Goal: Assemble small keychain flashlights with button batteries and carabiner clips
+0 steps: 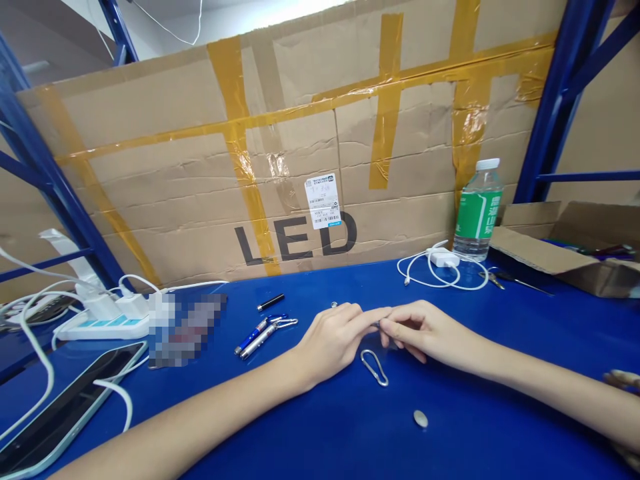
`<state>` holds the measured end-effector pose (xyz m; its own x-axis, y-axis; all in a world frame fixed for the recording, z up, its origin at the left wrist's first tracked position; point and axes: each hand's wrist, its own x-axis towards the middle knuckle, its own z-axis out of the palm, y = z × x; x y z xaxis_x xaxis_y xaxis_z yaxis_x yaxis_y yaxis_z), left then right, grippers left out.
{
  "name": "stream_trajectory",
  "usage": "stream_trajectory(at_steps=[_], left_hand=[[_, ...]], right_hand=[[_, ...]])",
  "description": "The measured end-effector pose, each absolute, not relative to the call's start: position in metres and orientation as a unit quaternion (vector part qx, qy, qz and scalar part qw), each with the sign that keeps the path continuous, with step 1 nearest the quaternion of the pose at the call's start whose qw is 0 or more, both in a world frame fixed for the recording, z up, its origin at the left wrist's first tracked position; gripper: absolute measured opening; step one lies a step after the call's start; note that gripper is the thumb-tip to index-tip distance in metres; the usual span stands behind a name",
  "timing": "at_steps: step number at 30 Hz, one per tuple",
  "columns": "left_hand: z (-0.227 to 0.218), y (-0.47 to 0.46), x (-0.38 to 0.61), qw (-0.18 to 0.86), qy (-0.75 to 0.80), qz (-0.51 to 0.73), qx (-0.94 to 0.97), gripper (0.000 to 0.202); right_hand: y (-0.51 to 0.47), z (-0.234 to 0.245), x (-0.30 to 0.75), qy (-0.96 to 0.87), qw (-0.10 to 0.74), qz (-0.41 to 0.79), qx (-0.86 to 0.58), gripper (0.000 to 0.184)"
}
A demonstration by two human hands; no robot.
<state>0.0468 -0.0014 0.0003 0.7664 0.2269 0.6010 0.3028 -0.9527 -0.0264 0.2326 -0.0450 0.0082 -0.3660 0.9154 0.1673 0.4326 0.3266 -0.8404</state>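
My left hand and my right hand meet above the blue table. Their fingertips pinch a small dark piece, mostly hidden by the fingers, so I cannot tell its kind. Just below them lies a silver carabiner. Nearer to me is a round silver disc like a button cell. Left of my left hand, a blue penlight and a silver penlight lie side by side with clips. Behind them is a short black tube. A tiny shiny part shows behind my left knuckles.
A phone and a white power strip with cables occupy the left. At the back right stand a water bottle, a coiled white cable and an open cardboard box. A large taped carton walls off the back.
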Motion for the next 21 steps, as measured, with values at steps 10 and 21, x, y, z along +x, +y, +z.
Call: stream_trajectory(at_steps=[10,21], left_hand=[[-0.002,0.0,0.05,-0.006,-0.216,-0.328,-0.92,0.024],[-0.005,0.003,0.051,-0.026,-0.215,-0.319,-0.923,0.024]], right_hand=[[-0.036,0.007,0.243,-0.735,0.445,0.119,-0.497,0.031],[-0.037,0.007,0.249,-0.796,0.446,0.008,-0.408,0.024]])
